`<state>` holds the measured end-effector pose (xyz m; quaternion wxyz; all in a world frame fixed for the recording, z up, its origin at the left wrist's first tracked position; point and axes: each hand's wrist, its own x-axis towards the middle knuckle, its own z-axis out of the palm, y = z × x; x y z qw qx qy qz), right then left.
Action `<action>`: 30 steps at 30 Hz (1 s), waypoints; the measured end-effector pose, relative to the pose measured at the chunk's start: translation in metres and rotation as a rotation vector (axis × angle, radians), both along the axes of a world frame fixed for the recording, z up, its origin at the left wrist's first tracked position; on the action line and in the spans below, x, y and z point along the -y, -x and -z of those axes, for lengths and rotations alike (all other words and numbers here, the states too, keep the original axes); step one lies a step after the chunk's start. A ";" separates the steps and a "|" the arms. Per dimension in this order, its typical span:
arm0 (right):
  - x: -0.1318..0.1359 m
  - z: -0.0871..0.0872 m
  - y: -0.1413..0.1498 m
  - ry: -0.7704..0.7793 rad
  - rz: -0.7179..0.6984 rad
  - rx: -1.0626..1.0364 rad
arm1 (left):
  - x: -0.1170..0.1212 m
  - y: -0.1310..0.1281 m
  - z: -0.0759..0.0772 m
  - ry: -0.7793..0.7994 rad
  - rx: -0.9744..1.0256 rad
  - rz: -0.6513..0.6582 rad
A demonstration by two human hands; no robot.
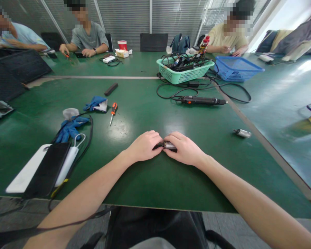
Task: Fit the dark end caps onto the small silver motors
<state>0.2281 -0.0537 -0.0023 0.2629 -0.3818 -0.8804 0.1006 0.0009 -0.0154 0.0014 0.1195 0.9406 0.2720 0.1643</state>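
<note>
Close together above the green table [197, 186], both my hands are closed on one small assembly. My right hand [185, 148] wraps its fingers around a silver metal cylinder [168, 145], which looks like a small motor. My left hand [146, 147] pinches a black piece [158, 145] at the cylinder's left end. The fingers cover much of both parts, so I cannot tell how they join. A similar silver cylinder [242, 133] lies to the right. An orange-and-black screwdriver [114, 110] rests ahead of my left hand.
A corded black electric screwdriver [203, 100] lies before a green basket [184, 74] of tools and a blue basket [235, 69]. Blue gloves [71, 128], a black phone [48, 169] and a cable [89, 145] are at left. Several people sit around the table.
</note>
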 end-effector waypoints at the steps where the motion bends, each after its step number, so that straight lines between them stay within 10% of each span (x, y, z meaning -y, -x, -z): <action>1: 0.000 0.000 0.000 0.000 0.000 -0.002 | 0.000 0.000 0.000 -0.001 0.001 0.003; 30: 0.000 0.000 -0.001 0.004 0.012 0.018 | -0.001 0.000 0.000 -0.011 -0.004 0.018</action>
